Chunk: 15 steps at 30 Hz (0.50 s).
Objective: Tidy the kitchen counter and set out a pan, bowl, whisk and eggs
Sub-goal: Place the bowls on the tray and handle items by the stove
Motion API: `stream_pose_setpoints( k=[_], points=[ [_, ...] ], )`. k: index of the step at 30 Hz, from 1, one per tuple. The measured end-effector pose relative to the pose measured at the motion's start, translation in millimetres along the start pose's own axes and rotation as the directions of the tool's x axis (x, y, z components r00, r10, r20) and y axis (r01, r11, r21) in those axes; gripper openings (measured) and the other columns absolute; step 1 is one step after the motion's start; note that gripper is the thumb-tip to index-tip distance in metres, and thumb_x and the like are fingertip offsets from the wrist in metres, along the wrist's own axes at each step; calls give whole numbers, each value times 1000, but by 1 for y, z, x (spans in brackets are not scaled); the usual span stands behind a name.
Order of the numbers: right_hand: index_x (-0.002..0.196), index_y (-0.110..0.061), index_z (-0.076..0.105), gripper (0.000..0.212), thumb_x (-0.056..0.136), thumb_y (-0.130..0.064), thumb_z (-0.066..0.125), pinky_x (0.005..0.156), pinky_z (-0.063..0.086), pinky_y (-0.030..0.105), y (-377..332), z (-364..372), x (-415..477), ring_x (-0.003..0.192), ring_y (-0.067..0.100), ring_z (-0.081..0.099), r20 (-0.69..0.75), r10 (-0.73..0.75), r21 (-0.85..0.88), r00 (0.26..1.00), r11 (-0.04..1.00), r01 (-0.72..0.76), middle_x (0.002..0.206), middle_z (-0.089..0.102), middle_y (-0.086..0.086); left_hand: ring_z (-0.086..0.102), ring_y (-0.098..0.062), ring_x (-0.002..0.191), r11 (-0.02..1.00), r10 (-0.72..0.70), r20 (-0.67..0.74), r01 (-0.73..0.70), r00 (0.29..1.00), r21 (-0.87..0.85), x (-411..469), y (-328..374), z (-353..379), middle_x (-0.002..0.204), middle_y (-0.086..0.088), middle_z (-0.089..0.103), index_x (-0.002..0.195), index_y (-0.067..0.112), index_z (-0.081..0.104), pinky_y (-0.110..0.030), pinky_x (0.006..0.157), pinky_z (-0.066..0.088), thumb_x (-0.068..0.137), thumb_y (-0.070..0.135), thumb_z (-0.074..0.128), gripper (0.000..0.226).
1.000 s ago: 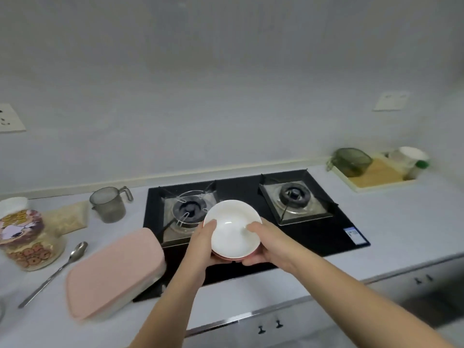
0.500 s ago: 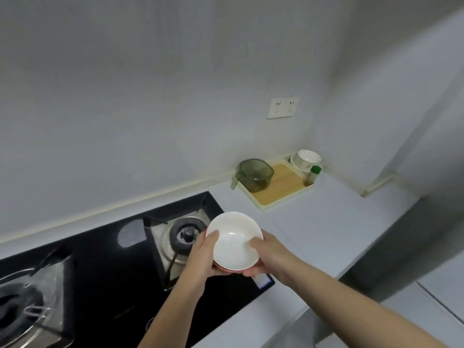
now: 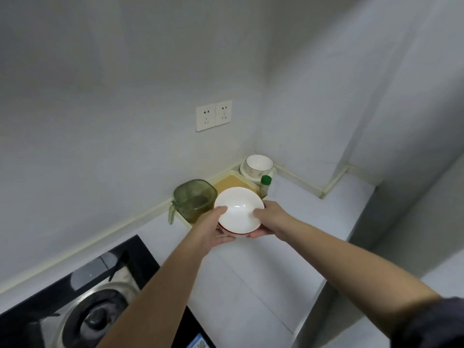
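Note:
Both hands hold a white bowl point(image 3: 238, 209) with a red underside in the air, above the counter point(image 3: 251, 285) and just in front of the yellow tray point(image 3: 227, 183). My left hand point(image 3: 212, 229) grips its left rim, thumb inside and fingers beneath. My right hand point(image 3: 270, 217) grips the right rim the same way. The bowl is empty and tilted a little toward me.
A green translucent jug point(image 3: 194, 203) stands on the tray's left end. Behind it sit a small green-capped bottle point(image 3: 265, 185) and a white bowl on a plate point(image 3: 259, 165) in the corner. The black gas stove point(image 3: 88, 310) lies at lower left. Wall sockets point(image 3: 214, 115) are above.
The view has swung right, away from the stove toward the corner. Both hands have carried the bowl right and forward, close to the tray and the green jug.

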State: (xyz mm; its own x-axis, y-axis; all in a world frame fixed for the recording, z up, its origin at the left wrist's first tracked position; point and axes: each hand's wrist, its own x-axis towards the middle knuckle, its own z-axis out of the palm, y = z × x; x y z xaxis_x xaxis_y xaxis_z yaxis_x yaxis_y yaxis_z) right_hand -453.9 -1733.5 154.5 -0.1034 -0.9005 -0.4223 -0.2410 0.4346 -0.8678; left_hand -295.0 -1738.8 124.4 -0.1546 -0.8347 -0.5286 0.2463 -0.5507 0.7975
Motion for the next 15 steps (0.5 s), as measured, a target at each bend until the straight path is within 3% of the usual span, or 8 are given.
stream_pose_setpoints(
  k=[5,9,13,15],
  points=[
    [124,-9,53,36,88,-5,46,69,61,43,-40,-58,83,83,36,71,-26,-46,19,999,999,46,119,60,13,65,-36,99,994,103,-53,-105,993,-34,69,43,60,113,-20,61,128,-1,48,-51,85,55,93,18,54,40],
    [122,-6,51,31,91,-4,47,61,60,39,-70,-108,147,72,36,68,22,-28,93,999,995,26,120,55,16,66,-28,82,983,182,-160,-174,970,61,124,86,109,110,-16,60,117,-2,53,-42,73,58,93,12,53,28],
    [128,-4,48,37,91,-3,47,63,61,40,-86,-149,216,93,40,65,61,26,181,998,983,-37,121,52,17,67,-32,87,976,185,-185,-159,965,145,195,115,147,118,-19,59,127,-5,50,-42,76,59,92,12,55,39],
    [128,-3,48,37,91,-3,46,66,61,40,-86,-161,251,92,39,66,62,24,175,998,984,-34,114,54,16,67,-32,83,979,167,-200,-138,965,153,230,120,159,116,-20,60,128,-4,49,-41,72,60,93,12,53,38]
  ],
)
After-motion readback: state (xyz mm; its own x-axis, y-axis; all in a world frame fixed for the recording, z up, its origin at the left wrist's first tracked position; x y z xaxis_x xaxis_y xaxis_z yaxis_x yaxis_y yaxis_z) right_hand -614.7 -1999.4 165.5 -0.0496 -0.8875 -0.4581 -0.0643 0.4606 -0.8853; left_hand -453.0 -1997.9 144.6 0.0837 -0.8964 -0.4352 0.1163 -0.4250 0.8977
